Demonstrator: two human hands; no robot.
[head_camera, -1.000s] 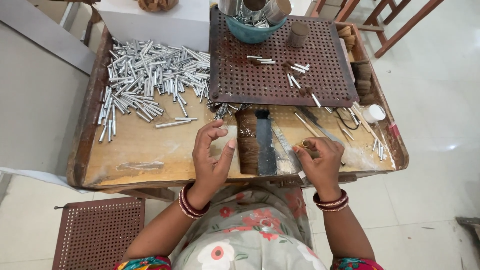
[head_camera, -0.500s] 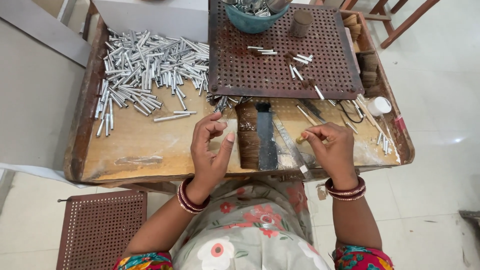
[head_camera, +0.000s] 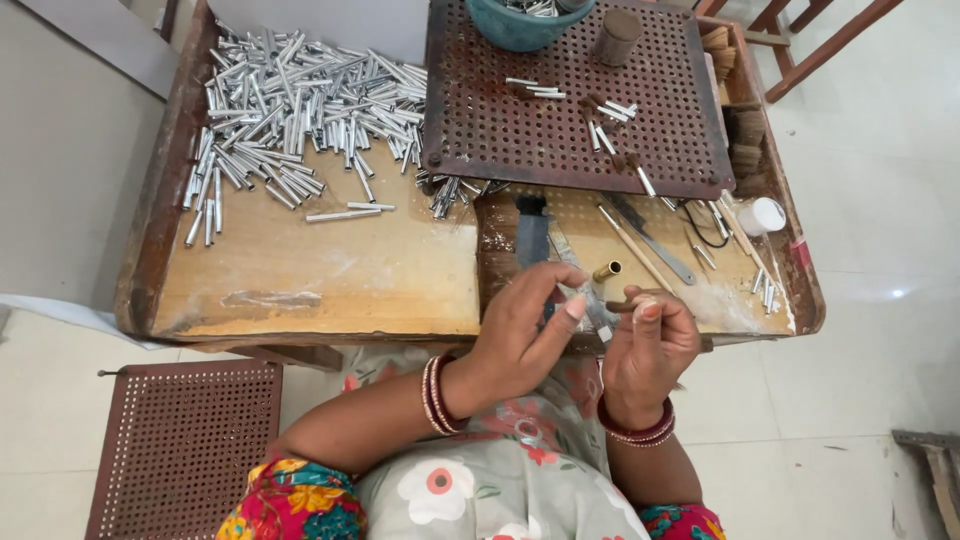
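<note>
A worn wooden table (head_camera: 300, 290) with raised edges carries a heap of silver metal tubes (head_camera: 290, 110) on its left half. A brown perforated tray (head_camera: 570, 140) rests on its right half, with a white cup (head_camera: 765, 214) near the right edge.

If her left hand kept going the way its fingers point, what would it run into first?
Probably the small brass tube, which lies just past the left hand fingertips toward the upper right; depth is hard to judge.

Left hand (head_camera: 525, 325) pinches a short brass-coloured metal tube (head_camera: 606, 271) at frame centre; right hand (head_camera: 650, 340) grips a small dark brown tuft (head_camera: 622, 306) beside it, above a wooden workbench (head_camera: 330, 270).
</note>
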